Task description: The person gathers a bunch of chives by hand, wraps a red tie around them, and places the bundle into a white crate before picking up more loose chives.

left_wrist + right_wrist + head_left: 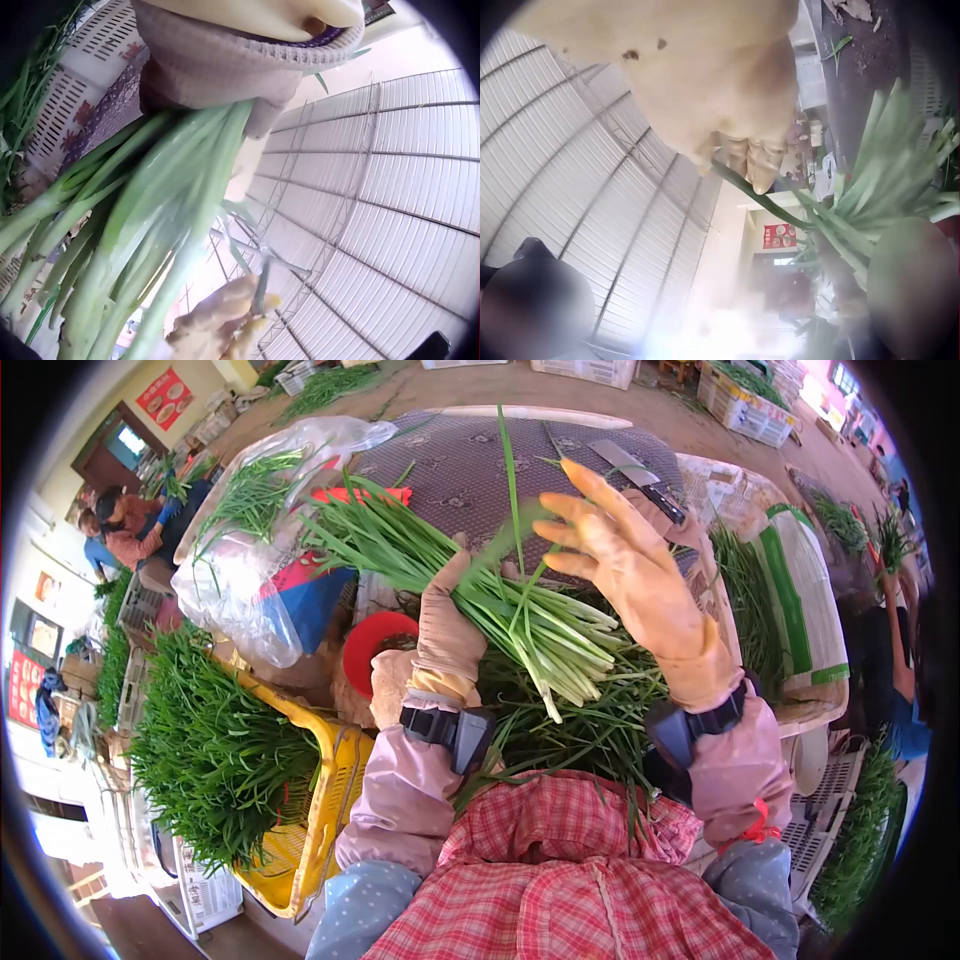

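My gloved left hand (447, 622) grips a bunch of garlic chives (545, 630) round its middle, white stalk ends to the lower right and leaves to the upper left. Beyond those stalks my right hand (635, 565), in a yellowish rubber glove, is raised with its fingers stretched to the upper left. In the right wrist view its fingertips pinch one green leaf (769, 204) running toward the bunch. Another leaf (508, 460) stands up from the bunch. Loose chives (560, 725) lie beneath, against the red checked apron (590, 880).
A cleaver (625, 463) lies on the patterned cloth (450, 455). Left are a plastic bag (240, 595), a red ring (362, 660) and a yellow crate (335, 780) heaped with greens. A white and green sack (800, 600) stands right. People (135, 530) sit at far left.
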### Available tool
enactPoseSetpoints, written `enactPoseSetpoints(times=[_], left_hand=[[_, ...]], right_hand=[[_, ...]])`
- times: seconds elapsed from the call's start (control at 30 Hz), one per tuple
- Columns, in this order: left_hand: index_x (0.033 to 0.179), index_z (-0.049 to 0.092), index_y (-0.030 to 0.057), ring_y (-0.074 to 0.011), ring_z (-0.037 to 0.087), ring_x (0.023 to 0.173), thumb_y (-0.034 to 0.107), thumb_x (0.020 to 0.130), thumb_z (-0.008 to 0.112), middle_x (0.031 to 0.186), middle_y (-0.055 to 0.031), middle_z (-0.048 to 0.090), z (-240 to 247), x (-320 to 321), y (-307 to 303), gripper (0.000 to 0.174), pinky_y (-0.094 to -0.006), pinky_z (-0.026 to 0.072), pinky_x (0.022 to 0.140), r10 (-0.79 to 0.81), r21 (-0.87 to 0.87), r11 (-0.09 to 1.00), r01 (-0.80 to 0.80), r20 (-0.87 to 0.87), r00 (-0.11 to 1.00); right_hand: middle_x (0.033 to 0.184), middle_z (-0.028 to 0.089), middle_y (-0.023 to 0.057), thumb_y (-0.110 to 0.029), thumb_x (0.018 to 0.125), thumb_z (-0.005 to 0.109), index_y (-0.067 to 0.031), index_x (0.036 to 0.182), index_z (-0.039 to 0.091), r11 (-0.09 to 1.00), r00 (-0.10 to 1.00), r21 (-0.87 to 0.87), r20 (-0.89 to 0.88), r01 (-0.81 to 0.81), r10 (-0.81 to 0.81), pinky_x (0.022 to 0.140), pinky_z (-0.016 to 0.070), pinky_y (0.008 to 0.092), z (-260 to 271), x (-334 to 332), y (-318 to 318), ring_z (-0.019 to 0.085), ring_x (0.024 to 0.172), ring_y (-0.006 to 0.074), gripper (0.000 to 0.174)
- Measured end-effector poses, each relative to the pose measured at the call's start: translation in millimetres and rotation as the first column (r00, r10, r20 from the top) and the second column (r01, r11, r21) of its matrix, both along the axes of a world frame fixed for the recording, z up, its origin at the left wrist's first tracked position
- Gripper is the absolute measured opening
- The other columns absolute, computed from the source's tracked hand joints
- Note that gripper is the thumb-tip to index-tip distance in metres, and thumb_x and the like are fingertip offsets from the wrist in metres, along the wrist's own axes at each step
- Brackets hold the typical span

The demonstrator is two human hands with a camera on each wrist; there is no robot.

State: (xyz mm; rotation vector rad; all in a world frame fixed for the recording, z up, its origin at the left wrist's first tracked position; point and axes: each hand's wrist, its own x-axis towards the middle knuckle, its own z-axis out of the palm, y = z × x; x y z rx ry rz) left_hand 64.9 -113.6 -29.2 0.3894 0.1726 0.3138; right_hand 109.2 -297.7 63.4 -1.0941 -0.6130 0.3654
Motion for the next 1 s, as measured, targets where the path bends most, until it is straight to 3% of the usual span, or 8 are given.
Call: enactPoseSetpoints(times=[0.07,0.2,0.23,0.4,0.5,0.6,0.8,1.0], left_hand=[[0.122,0.049,0.0079,-0.0275,0.061,0.083,0.008,0.086,0.062,0.085,-0.0081,0.06,-8,0,-4,0.038,-0.0487,0.0517,0.086,0.026,0.038,0.999,-0.028,0.053,0.998],[0.12,0.052,0.0082,-0.0307,0.064,0.088,0.013,0.089,0.063,0.094,-0.0112,0.064,-16,-3,-1,0.034,-0.0504,0.0531,0.085,0.006,0.049,0.999,-0.012,0.125,0.992],[0.12,0.052,0.0082,-0.0307,0.064,0.088,0.013,0.089,0.063,0.094,-0.0112,0.064,-17,-4,-2,0.034,-0.0504,0.0531,0.085,0.003,0.048,0.999,-0.009,0.117,0.993],[0.111,0.059,0.011,-0.0294,0.062,0.091,0.017,0.089,0.063,0.091,-0.0083,0.063,-17,2,-10,0.024,-0.0513,0.0491,0.091,0.035,0.023,0.999,-0.039,0.154,0.987],[0.108,0.061,0.0118,-0.0301,0.061,0.095,0.022,0.089,0.064,0.094,-0.0074,0.064,-13,-3,-9,0.022,-0.0531,0.0454,0.096,0.046,0.044,0.998,-0.055,0.193,0.98],[0.112,0.058,0.0111,-0.0258,0.062,0.092,0.014,0.088,0.063,0.093,-0.0078,0.063,-10,-6,-8,0.024,-0.0509,0.0486,0.094,-0.035,0.031,0.999,0.029,0.206,0.978],[0.097,0.063,0.0074,-0.035,0.061,0.1,0.027,0.089,0.063,0.096,-0.0092,0.067,-12,-5,-3,0.021,-0.057,0.0407,0.103,-0.12,0.041,0.993,0.115,0.174,0.977],[0.093,0.063,0.0069,-0.0371,0.062,0.098,0.027,0.088,0.064,0.095,-0.0081,0.067,-9,-6,-5,0.021,-0.0589,0.0432,0.099,-0.106,-0.027,0.994,0.108,0.061,0.993]], right_hand=[[0.112,0.061,0.0098,-0.007,0.094,0.058,-0.0041,0.132,0.049,0.965,0.949,-0.109,0.237,0.237,-0.207,0.083,0.051,0.0281,-1,6,10,0.06,0.097,0.0156,0.039],[0.086,0.064,0.0021,-0.005,0.087,0.063,-0.0065,0.107,0.063,0.844,0.902,-0.419,0.401,0.335,-0.159,0.072,0.0501,0.0258,0,-23,-16,0.061,0.079,0.0111,0.02],[0.085,0.064,0.0076,-0.011,0.084,0.067,-0.0084,0.1,0.064,0.791,0.728,-0.426,0.684,0.438,-0.035,0.072,0.0518,0.0311,-3,-33,-21,0.064,0.08,0.0188,0.017],[0.092,0.065,0.0121,-0.016,0.082,0.069,-0.0115,0.096,0.066,0.444,0.611,-0.604,0.778,0.661,0.148,0.072,0.0508,0.039,-36,-44,-16,0.063,0.081,0.031,0.015],[0.091,0.065,0.0102,-0.015,0.082,0.067,-0.0112,0.095,0.065,0.641,0.629,-0.518,0.774,0.566,0.07,0.072,0.0502,0.0416,-54,-32,-20,0.062,0.082,0.0312,0.014],[0.089,0.064,0.0094,-0.014,0.083,0.066,-0.0123,0.098,0.065,0.617,0.587,-0.506,0.805,0.603,0.085,0.073,0.05,0.0425,-54,-27,-21,0.062,0.084,0.0313,0.015],[0.085,0.064,0.009,-0.009,0.078,0.067,-0.0105,0.096,0.063,0.56,0.434,-0.456,0.882,0.692,0.182,0.071,0.0504,0.0431,-40,-17,-34,0.063,0.082,0.0298,0.019],[0.09,0.064,0.0117,-0.01,0.079,0.062,-0.0102,0.099,0.063,0.576,0.456,-0.515,0.851,0.635,0.258,0.071,0.0502,0.0448,-43,-7,-35,0.063,0.081,0.0323,0.02]])
